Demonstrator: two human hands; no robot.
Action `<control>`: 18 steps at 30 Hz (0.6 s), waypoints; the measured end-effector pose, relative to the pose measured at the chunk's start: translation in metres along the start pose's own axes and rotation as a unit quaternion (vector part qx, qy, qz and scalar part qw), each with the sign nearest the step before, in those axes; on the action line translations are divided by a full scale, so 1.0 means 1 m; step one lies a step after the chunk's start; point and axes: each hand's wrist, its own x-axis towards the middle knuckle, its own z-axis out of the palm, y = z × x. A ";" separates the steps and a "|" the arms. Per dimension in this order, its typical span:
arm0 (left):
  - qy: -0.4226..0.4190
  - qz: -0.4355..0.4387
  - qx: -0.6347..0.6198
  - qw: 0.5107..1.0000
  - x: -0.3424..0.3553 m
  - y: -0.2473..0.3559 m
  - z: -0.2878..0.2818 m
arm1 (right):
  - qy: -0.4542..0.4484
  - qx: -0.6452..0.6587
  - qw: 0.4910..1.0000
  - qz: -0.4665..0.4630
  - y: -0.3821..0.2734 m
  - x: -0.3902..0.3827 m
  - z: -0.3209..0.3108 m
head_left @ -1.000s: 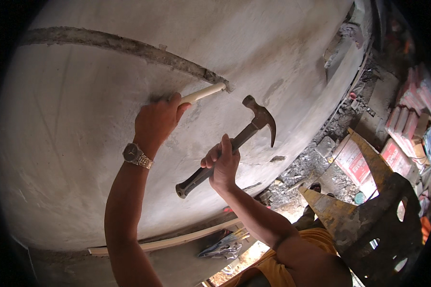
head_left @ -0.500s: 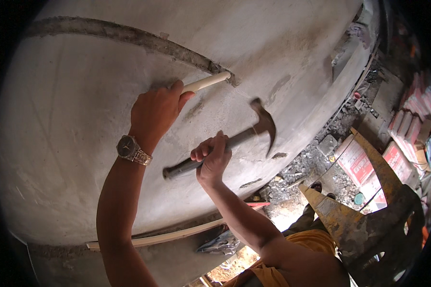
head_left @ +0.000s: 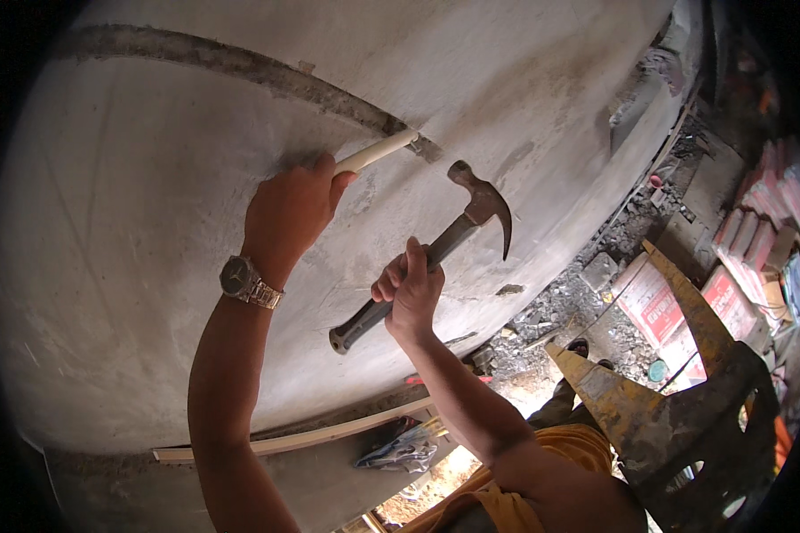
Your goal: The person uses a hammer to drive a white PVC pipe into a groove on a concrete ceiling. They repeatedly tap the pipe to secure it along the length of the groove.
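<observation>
My left hand (head_left: 289, 209), with a steel watch on the wrist, grips a cream round rod or tube (head_left: 378, 151). The rod's far end rests at the end of a dark, rough groove (head_left: 231, 67) cut across the pale plastered wall (head_left: 133, 240). Below and right of it, my right hand (head_left: 409, 289) is closed round the shaft of a dark claw hammer (head_left: 484, 204). The hammer head hangs a short way from the rod's end, apart from it, its claw curving down to the right.
A worn yellow metal platform (head_left: 676, 426) stands at lower right, beside my feet. Rubble (head_left: 600, 271) lines the wall's foot, with red-and-white boxes (head_left: 649, 302) and stacked packs (head_left: 751, 240) beyond. A long pale strip (head_left: 329, 431) and a plastic bag (head_left: 400, 453) lie below.
My left hand and the rod have moved slightly up in the picture. The hammer dipped down-left, blurred, half a second ago and is now higher and nearer the rod's end.
</observation>
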 end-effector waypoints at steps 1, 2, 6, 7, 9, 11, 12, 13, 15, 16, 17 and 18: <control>-0.001 -0.001 0.001 1.000 -0.001 -0.001 0.001 | -0.002 -0.006 1.000 0.006 -0.001 -0.002 -0.003; -0.003 -0.002 0.002 1.000 -0.002 0.000 0.001 | -0.004 -0.011 1.000 0.012 -0.002 -0.005 -0.007; -0.011 0.051 -0.030 0.998 -0.011 0.013 0.007 | 0.019 -0.007 1.000 0.009 0.000 0.000 -0.028; -0.010 0.050 -0.025 0.998 -0.013 0.017 0.008 | 0.023 -0.017 1.000 -0.002 -0.003 0.000 -0.028; -0.010 0.036 -0.016 0.999 -0.013 0.020 0.011 | 0.026 -0.016 0.999 0.013 -0.004 0.000 -0.035; 0.023 0.009 -0.009 1.000 -0.009 0.018 0.019 | 0.022 -0.004 0.999 0.025 -0.006 0.001 -0.039; 0.036 -0.004 -0.005 0.999 -0.008 0.017 0.020 | 0.022 -0.002 1.000 0.022 -0.006 0.001 -0.039; 0.037 -0.006 -0.010 0.999 -0.009 0.018 0.020 | 0.023 0.000 1.000 0.019 -0.007 0.000 -0.038; 0.041 -0.009 -0.020 0.999 -0.010 0.021 0.016 | 0.020 0.003 1.000 0.013 -0.010 -0.003 -0.033; 0.040 -0.014 -0.020 0.999 -0.010 0.023 0.015 | 0.017 0.003 1.000 0.009 -0.012 -0.005 -0.029; 0.038 -0.019 -0.020 0.999 -0.011 0.026 0.015 | 0.013 0.004 1.000 0.006 -0.014 -0.006 -0.026; 0.038 -0.023 -0.020 0.999 -0.011 0.029 0.013 | 0.014 0.021 1.000 -0.007 -0.014 -0.005 -0.021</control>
